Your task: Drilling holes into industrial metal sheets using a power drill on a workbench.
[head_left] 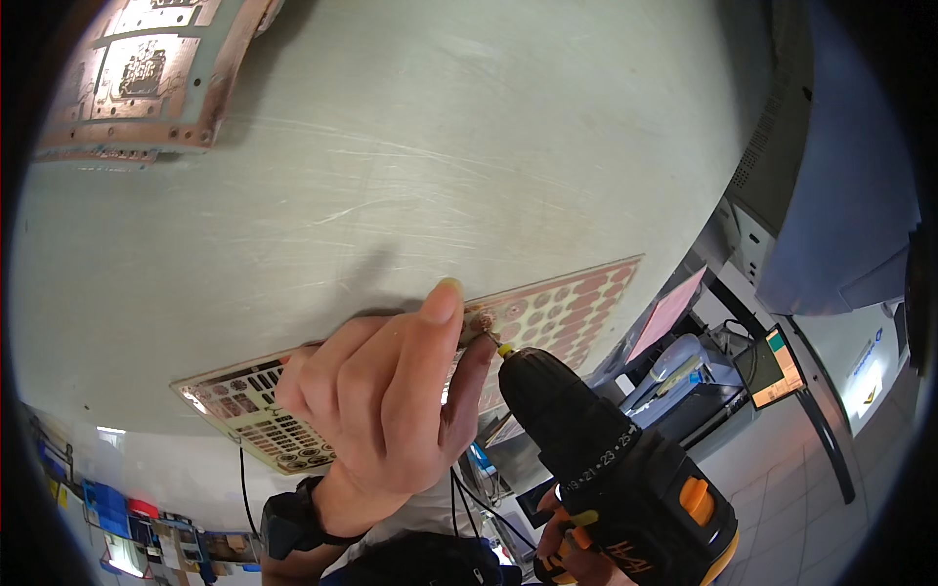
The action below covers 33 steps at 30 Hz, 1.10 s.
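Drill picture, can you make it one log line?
left hand: at board; right hand: holding drill; tip: near board; copper panel: upper left

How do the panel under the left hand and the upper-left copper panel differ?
The near panel is pale between reddish ovals; the copper panel is mostly coppery. The left hand covers part of the near panel; no hand touches the copper panel. Both are flat and patterned.

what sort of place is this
Probably an electronics workshop or circuit-board lab: a printed circuit board patterned in copper, another copper circuit panel at the upper left, and a cordless drill point to it.
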### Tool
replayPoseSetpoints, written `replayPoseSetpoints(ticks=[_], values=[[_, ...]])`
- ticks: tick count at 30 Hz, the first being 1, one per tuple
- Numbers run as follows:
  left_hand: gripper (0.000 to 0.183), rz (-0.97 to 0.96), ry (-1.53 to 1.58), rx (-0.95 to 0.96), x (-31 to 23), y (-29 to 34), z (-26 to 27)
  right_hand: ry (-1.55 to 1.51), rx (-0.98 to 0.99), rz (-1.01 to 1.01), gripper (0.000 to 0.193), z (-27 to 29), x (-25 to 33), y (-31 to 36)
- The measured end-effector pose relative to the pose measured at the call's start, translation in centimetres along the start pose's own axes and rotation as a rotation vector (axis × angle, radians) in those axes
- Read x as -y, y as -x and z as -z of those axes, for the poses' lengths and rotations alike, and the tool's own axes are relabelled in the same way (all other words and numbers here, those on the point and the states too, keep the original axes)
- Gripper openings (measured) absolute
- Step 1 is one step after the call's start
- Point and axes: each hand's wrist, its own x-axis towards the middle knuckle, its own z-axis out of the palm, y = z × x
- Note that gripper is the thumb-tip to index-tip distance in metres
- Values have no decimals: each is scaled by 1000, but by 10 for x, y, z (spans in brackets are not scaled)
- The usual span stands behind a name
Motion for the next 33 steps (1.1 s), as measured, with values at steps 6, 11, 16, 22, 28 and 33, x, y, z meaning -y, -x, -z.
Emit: replayPoseSetpoints(ticks=[6,11,16,22,28,33], values=[[73,0,19,-16,-1,-3,4,91,16,-16,41,2,1,2],[73,11,4,-40,-2,-4,2,230,30,0,41,8,0,6],[71,14,-54,-86,-2,-1,-7,505,53,71,41,21,-8,9],[65,18,-47,-158,-1,2,-10,875,60,212,42,21,-12,14],[62,8,-59,-164,0,6,-13,594,9,-388,18,-6,18,4],[60,-3,-72,-156,-1,4,-12,792,146,-320,16,2,16,6]])
